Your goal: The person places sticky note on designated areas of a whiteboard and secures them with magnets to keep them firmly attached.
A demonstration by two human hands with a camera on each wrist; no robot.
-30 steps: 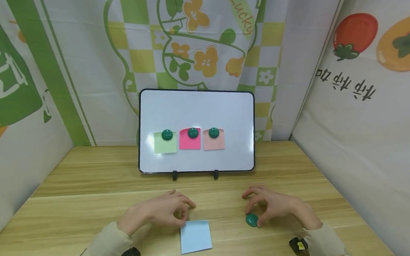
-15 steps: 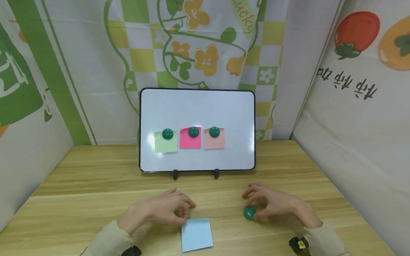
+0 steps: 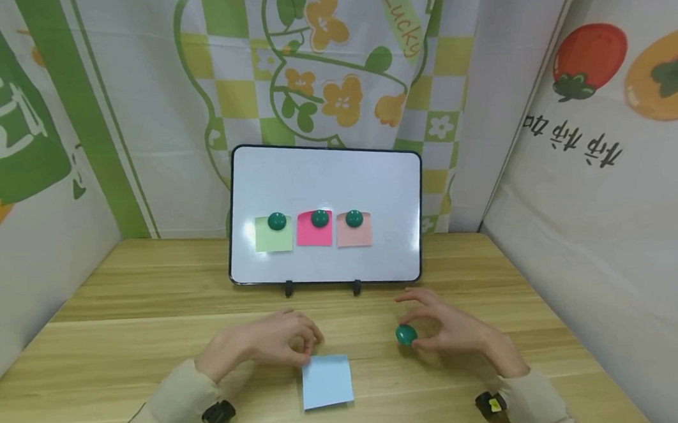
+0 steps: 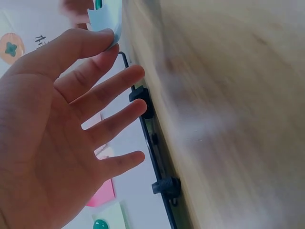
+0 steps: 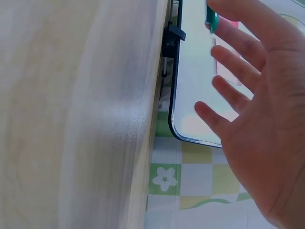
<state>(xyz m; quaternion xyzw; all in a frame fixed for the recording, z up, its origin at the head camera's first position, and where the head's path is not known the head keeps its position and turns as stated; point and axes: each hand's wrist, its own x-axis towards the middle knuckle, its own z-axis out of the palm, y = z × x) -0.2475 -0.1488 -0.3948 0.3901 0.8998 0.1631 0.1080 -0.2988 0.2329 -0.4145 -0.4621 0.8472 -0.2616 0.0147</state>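
Observation:
A light blue sticky note (image 3: 327,383) is pinched at its top left corner between thumb and index finger of my left hand (image 3: 268,340). The left wrist view shows the same pinch on the blue note (image 4: 106,19), other fingers spread. My right hand (image 3: 451,324) holds a round green magnet (image 3: 405,334) by its edge between thumb and index finger. In the right wrist view the magnet (image 5: 211,20) shows at the fingertips, partly cut off by the frame's top.
Behind the hands a whiteboard (image 3: 325,174) stands on black feet (image 3: 357,287) on the wooden table (image 3: 165,291). Green magnets pin a light green note (image 3: 274,242), a hot pink note (image 3: 311,237) and a pale pink note (image 3: 354,237) to it. Printed cloth surrounds the table.
My right hand has moved forward and slightly left with the magnet. The blue note in my left hand has shifted a little forward and right. The board's notes stay put.

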